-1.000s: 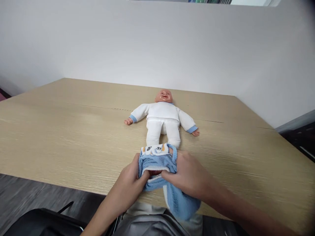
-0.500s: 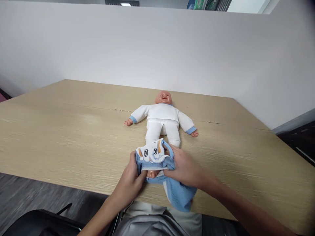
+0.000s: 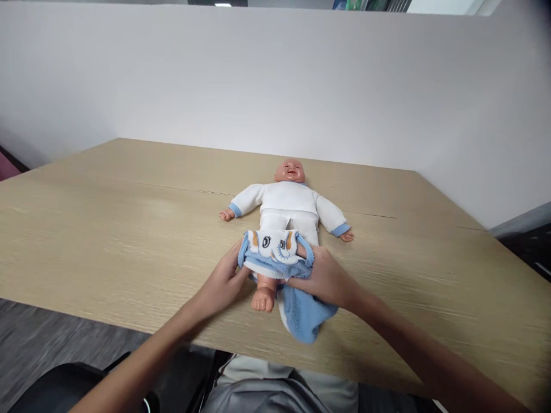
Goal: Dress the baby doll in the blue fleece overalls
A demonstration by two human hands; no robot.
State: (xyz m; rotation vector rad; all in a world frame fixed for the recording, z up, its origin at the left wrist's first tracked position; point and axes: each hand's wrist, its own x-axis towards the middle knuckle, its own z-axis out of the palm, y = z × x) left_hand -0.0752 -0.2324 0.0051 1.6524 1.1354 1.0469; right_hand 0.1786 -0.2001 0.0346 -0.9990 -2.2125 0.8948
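A baby doll (image 3: 288,198) in a white long-sleeved top and white leggings lies on its back, head away from me. Blue-and-white doll pants (image 3: 275,267) with an elephant face are bunched round its lower legs. My left hand (image 3: 224,281) pinches their left edge, and my right hand (image 3: 329,281) grips the right edge, with fingers partly inside the cloth. One bare foot (image 3: 263,299) sticks out below the pants; I cannot see the other. A blue pant leg (image 3: 307,315) trails towards me on the right.
The wooden table (image 3: 129,229) meets a white wall (image 3: 258,80) at the back. A black chair (image 3: 60,387) stands at lower left. My lap (image 3: 275,390) is below the table's near edge.
Both hands have moved up the doll's legs, away from me, drawing the pants with them. The foot now shows fully below the cloth. The view has shifted slightly.
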